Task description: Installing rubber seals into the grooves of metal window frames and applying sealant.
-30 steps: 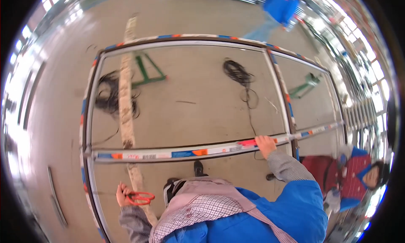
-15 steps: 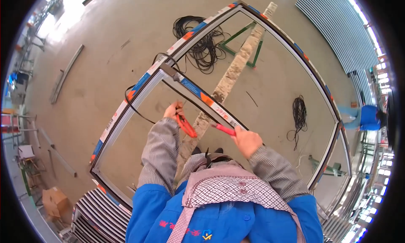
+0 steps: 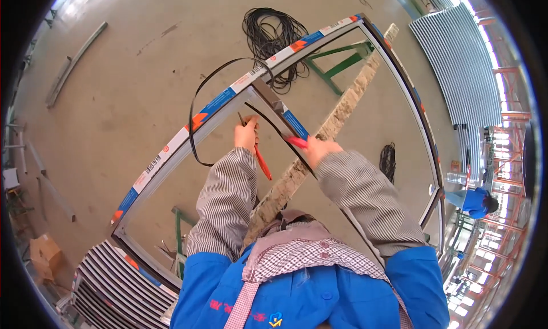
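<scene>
Now we have brought our right hand, gripping a pink-red tool, along the crossbar toward the side rail, so it sits nearer our left hand, holding red-handled scissors.

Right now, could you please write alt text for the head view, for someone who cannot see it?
The left hand holds a red-handled tool, the right hand a pinkish-red tool at the crossbar of a large frame. Below are a pale beam and black coils.
</scene>
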A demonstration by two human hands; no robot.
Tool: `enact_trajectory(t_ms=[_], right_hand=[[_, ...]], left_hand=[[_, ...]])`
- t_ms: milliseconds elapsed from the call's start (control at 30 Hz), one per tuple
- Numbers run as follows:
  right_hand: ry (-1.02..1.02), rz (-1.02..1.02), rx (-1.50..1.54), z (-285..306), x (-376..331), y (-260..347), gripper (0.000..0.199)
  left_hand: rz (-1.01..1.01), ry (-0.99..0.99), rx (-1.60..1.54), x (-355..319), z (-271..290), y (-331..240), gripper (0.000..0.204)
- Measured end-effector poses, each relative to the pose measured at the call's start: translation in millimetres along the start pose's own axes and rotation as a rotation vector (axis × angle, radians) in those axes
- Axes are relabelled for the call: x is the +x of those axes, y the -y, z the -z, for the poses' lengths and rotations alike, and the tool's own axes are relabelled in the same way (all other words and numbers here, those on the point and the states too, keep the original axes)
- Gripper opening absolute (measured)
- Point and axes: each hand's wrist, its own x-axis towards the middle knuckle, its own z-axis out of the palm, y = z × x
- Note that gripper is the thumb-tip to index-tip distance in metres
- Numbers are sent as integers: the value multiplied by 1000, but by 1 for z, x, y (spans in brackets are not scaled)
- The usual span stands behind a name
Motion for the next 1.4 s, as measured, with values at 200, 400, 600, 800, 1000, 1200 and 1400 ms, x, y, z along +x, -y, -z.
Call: enact_trajectory(t_ms=[200,400,600,800,1000,1200,1400], right_hand=[[63,43,-18,16,10,17,28],[79,-44,-98,37,78,62,37],[151,10,-293,46,33,50,35],[76,0,-254,27,32,39,35],[71,-23,-111,9,25,29,34],[10,-5,-47,12,20,20,35],[-742,651,1110,54,31,65,45]], left_hand=[[28,-62,12,-1,11,9,12],[37,2,-9,9,4,15,14],[-152,-108,68,19,24,9,17],[-35,3,415,-11,48,12,25],[-334,438,712,-122,80,-67,18],[-826,159,239,-234,59,-272,30],[-864,869,-183,-268,48,-309,35]])
